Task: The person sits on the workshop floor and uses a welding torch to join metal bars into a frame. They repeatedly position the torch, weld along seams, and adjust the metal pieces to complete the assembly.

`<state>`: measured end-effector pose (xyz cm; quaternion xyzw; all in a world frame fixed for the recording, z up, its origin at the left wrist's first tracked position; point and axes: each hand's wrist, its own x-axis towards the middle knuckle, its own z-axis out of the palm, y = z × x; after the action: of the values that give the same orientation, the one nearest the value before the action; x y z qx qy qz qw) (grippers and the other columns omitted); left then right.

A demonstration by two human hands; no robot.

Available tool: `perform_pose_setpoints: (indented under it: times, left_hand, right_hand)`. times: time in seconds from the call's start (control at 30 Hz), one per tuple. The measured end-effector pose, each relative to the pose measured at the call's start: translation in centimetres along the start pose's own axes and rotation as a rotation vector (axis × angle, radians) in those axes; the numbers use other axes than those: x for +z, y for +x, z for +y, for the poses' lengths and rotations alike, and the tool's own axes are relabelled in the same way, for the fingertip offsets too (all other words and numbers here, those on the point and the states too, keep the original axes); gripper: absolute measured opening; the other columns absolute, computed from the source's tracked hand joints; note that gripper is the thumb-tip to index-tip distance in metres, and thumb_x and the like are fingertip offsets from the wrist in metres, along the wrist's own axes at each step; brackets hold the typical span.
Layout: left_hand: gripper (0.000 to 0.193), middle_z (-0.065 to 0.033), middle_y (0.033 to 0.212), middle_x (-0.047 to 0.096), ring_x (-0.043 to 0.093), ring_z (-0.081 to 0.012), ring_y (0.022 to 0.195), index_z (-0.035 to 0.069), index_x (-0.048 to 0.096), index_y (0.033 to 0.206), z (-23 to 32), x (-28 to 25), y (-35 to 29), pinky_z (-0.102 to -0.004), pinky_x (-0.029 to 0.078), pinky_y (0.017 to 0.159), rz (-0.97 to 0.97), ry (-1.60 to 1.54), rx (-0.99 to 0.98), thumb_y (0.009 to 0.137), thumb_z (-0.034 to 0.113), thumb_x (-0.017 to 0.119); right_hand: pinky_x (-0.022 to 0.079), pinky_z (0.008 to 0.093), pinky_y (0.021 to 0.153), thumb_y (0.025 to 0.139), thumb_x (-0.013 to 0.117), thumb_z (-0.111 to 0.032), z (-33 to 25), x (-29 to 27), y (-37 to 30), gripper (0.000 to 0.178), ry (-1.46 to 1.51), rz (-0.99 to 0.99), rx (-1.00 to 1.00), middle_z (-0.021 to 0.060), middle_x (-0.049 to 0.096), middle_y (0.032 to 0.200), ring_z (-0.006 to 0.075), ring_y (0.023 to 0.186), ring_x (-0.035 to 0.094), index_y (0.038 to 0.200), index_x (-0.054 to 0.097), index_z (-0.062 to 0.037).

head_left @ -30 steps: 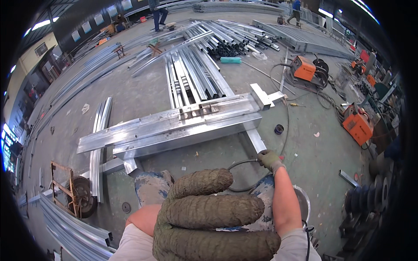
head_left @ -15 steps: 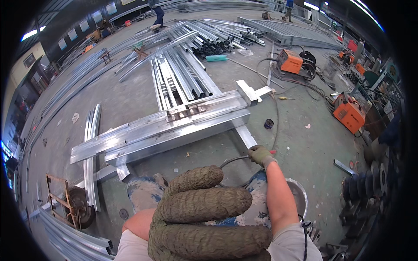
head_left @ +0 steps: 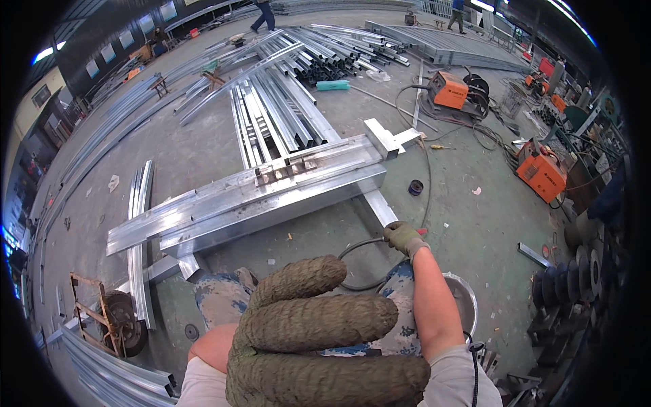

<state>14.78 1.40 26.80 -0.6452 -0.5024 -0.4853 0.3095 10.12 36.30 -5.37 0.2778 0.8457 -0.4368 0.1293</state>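
Observation:
My left hand (head_left: 315, 325), in a dirty olive glove, is raised very close to the camera. Its thick fingers point right with gaps between them, and nothing shows in it; the palm side is hidden. My right hand (head_left: 403, 238), also gloved, is closed around a dark cable (head_left: 359, 245) beyond my right knee. The cable loops down beside my leg, and a small red piece (head_left: 422, 231) sticks out at the hand's right side. Just beyond that hand lies a flat metal bar (head_left: 380, 208), running under a long silvery metal beam (head_left: 271, 210).
Stacked metal channels (head_left: 278, 115) lie behind the beam. Two orange welding machines (head_left: 449, 90) with trailing cables stand at right. A wheeled rusty frame (head_left: 102, 315) is at left, a dark roll (head_left: 416, 187) on the floor, and a white bucket (head_left: 464, 298) by my right leg. Other people stand far off.
The view has shifted slightly. My left hand's fingers reach a little farther right. My right hand keeps its hold on the cable. A distant person at the top left has stepped right.

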Motion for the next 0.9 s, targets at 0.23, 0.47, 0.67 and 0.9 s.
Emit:
perform_pose_setpoints:
  times: [0.23,0.47,0.67,0.9]
  left_hand:
    - [0.025,0.0039,0.107,0.077,0.068,-0.0293,0.121,0.024,0.081,0.096,0.3,0.0,-0.3,-0.0527,0.050,0.108,0.001,0.052,-0.077,0.072,0.020,0.088]
    - [0.028,-0.0164,0.125,0.071,0.067,-0.0331,0.119,0.005,0.079,0.106,-8.0,-0.3,-7.2,-0.0455,0.054,0.101,0.021,0.271,-0.461,0.079,0.007,0.085]
    - [0.020,-0.0123,0.111,0.076,0.071,-0.0289,0.108,0.003,0.079,0.104,-18.0,-3.9,-24.3,-0.0379,0.054,0.099,0.121,0.427,-0.938,0.087,0.012,0.082]
    - [0.021,-0.0015,0.095,0.078,0.067,-0.0099,0.087,0.006,0.080,0.104,-19.9,-5.9,-30.4,-0.0313,0.054,0.083,0.305,0.289,-1.336,0.088,0.019,0.083]
  right_hand:
    - [0.055,0.0379,0.083,0.093,0.061,-0.033,0.9,-0.1,0.5,0.045,0.000,0.000,0.018,0.0151,0.078,0.096,0.0248,0.085,0.073,0.121,0.074,-0.0008]
    - [0.055,0.0368,0.081,0.092,0.062,-0.032,1.3,-0.3,0.2,0.041,0.007,0.025,0.056,0.0115,0.077,0.092,0.0218,0.081,0.072,0.114,0.077,-0.0012]
    - [0.055,0.0363,0.080,0.091,0.062,-0.031,-0.1,-0.2,-0.7,0.042,0.052,0.011,0.056,0.0109,0.077,0.092,0.0201,0.079,0.071,0.115,0.077,-0.0001]
    - [0.055,0.0365,0.080,0.091,0.062,-0.031,-2.8,-0.4,-2.9,0.046,-0.050,0.017,0.123,0.0118,0.077,0.095,0.0217,0.078,0.071,0.123,0.074,-0.0009]
